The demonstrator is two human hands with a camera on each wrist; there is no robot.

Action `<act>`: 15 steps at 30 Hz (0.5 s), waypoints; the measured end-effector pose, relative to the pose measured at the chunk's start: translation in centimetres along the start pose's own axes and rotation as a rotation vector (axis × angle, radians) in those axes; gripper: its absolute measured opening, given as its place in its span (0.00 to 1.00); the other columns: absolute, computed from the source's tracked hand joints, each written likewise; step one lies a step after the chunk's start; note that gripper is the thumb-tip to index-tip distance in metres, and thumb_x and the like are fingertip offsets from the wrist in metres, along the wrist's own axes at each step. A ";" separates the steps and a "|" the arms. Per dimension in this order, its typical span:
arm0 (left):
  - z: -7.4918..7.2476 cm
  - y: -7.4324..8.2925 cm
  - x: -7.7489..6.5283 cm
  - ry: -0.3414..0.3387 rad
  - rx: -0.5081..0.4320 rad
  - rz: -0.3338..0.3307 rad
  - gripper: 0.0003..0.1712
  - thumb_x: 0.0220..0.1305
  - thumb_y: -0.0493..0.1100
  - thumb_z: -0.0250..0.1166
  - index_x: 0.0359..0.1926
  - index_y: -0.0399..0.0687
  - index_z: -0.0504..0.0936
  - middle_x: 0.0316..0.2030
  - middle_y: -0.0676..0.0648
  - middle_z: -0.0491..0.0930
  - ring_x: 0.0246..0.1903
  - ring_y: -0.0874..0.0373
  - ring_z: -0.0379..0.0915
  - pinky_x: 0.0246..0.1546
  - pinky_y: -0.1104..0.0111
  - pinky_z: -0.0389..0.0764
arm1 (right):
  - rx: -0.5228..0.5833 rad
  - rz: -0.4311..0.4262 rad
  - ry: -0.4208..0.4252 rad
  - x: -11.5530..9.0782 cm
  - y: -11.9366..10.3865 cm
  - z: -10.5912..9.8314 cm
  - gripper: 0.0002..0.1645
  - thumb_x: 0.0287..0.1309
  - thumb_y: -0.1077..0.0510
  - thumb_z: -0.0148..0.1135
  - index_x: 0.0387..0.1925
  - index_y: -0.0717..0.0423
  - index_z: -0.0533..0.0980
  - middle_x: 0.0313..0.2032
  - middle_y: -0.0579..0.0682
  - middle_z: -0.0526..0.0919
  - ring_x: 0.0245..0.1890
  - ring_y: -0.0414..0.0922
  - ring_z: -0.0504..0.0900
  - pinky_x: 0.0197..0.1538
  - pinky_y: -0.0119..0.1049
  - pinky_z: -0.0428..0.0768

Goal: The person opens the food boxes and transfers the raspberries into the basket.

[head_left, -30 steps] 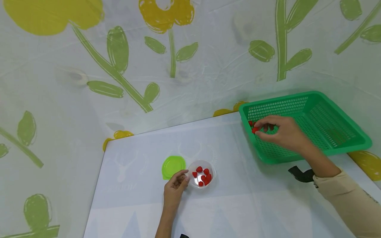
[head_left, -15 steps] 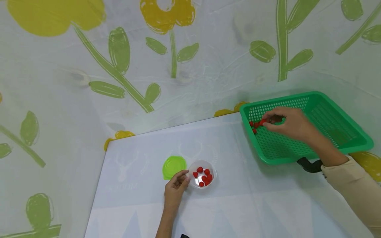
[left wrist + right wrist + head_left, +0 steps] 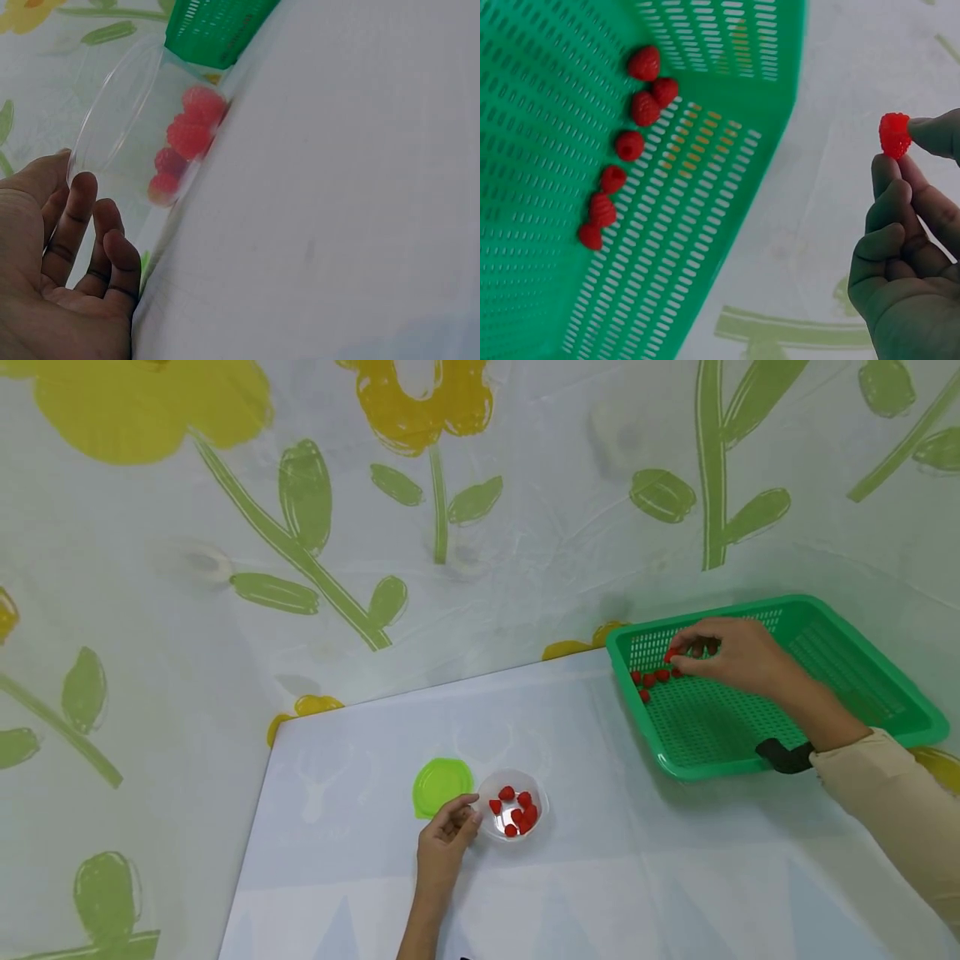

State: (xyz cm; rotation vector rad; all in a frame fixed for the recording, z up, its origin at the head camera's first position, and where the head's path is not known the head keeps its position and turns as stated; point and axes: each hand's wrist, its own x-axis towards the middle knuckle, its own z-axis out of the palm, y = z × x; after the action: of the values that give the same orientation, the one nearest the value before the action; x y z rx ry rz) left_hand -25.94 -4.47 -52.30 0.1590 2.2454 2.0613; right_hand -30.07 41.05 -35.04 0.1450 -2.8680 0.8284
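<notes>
My right hand (image 3: 738, 656) is over the green basket (image 3: 663, 758), pinching a red raspberry (image 3: 895, 135) between thumb and fingertips. Beneath it, several raspberries (image 3: 628, 145) lie in a row along one side of the basket floor. My left hand (image 3: 444, 847) is on the table with its thumb and forefinger at the near-left rim of a clear plastic tub (image 3: 542, 817). In the left wrist view the tub's rim (image 3: 112, 94) runs between those fingers, and the other fingers are loosely bent. Several raspberries (image 3: 525, 814) sit at the bottom of the tub.
Just behind the left hand a bright green lid (image 3: 441, 785) lies flat on the white table (image 3: 337, 835). A flower-printed sheet (image 3: 525, 568) rises behind the table. The basket stands at the table's far right, close to that sheet.
My right hand has moved right and farther back over the basket with the raspberry, uncovering more of those lying inside. My left hand and the tub keep their place.
</notes>
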 end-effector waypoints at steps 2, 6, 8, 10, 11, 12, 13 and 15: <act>-0.1 -0.2 0.0 -0.001 0.006 0.002 0.16 0.63 0.46 0.72 0.52 0.53 0.85 0.37 0.45 0.79 0.35 0.55 0.75 0.34 0.75 0.78 | 0.001 0.016 -0.019 0.5 0.4 0.0 0.12 0.61 0.52 0.70 0.44 0.52 0.85 0.33 0.45 0.82 0.33 0.44 0.74 0.33 0.35 0.72; -0.1 -0.4 0.0 -0.001 0.007 -0.001 0.16 0.63 0.47 0.72 0.51 0.53 0.85 0.37 0.45 0.80 0.35 0.55 0.75 0.34 0.75 0.78 | 0.018 0.055 -0.074 1.4 1.5 0.2 0.13 0.64 0.51 0.67 0.45 0.53 0.84 0.35 0.47 0.83 0.34 0.46 0.75 0.34 0.38 0.73; -0.1 -0.4 0.0 -0.003 0.004 -0.004 0.17 0.63 0.47 0.72 0.52 0.53 0.85 0.38 0.44 0.80 0.36 0.55 0.75 0.35 0.75 0.79 | 0.027 0.071 -0.101 1.8 2.1 0.5 0.14 0.64 0.50 0.67 0.46 0.53 0.84 0.37 0.48 0.84 0.37 0.47 0.76 0.36 0.41 0.75; -0.1 -0.4 0.0 -0.005 -0.002 -0.006 0.17 0.62 0.47 0.72 0.52 0.53 0.85 0.38 0.44 0.80 0.36 0.55 0.75 0.35 0.74 0.79 | 0.034 0.077 -0.126 2.1 2.7 0.8 0.15 0.64 0.49 0.67 0.47 0.53 0.84 0.40 0.49 0.84 0.40 0.48 0.77 0.38 0.43 0.76; -0.1 -0.4 0.0 -0.006 -0.004 -0.006 0.17 0.62 0.47 0.72 0.52 0.52 0.85 0.38 0.44 0.80 0.36 0.56 0.75 0.35 0.74 0.79 | 0.034 0.078 -0.136 2.3 3.0 1.0 0.15 0.64 0.49 0.67 0.47 0.53 0.84 0.41 0.50 0.84 0.41 0.48 0.77 0.39 0.43 0.76; -0.1 -0.4 0.0 -0.006 -0.008 -0.005 0.17 0.63 0.47 0.72 0.52 0.52 0.85 0.38 0.44 0.80 0.36 0.56 0.75 0.35 0.74 0.79 | 0.034 0.082 -0.146 2.4 3.3 1.2 0.16 0.64 0.49 0.67 0.47 0.53 0.84 0.41 0.50 0.84 0.42 0.49 0.78 0.38 0.43 0.76; -0.1 -0.4 0.0 -0.005 -0.006 -0.003 0.17 0.63 0.47 0.72 0.52 0.52 0.85 0.38 0.44 0.80 0.36 0.56 0.75 0.35 0.74 0.79 | 0.034 0.084 -0.153 2.5 3.5 1.3 0.16 0.64 0.49 0.67 0.47 0.53 0.84 0.41 0.50 0.84 0.42 0.49 0.78 0.38 0.43 0.76; -0.1 -0.3 0.1 -0.004 -0.009 -0.001 0.17 0.63 0.46 0.72 0.52 0.51 0.85 0.38 0.44 0.80 0.35 0.56 0.75 0.35 0.74 0.79 | 0.036 0.079 -0.167 2.8 3.9 1.6 0.16 0.64 0.49 0.68 0.47 0.54 0.84 0.41 0.50 0.84 0.41 0.49 0.78 0.38 0.43 0.76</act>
State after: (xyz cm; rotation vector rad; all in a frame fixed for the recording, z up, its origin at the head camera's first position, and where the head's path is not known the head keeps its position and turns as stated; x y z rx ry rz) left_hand -26.02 -4.55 -52.65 0.1615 2.2330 2.0681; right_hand -33.53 43.34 -37.98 0.1104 -3.0328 0.9241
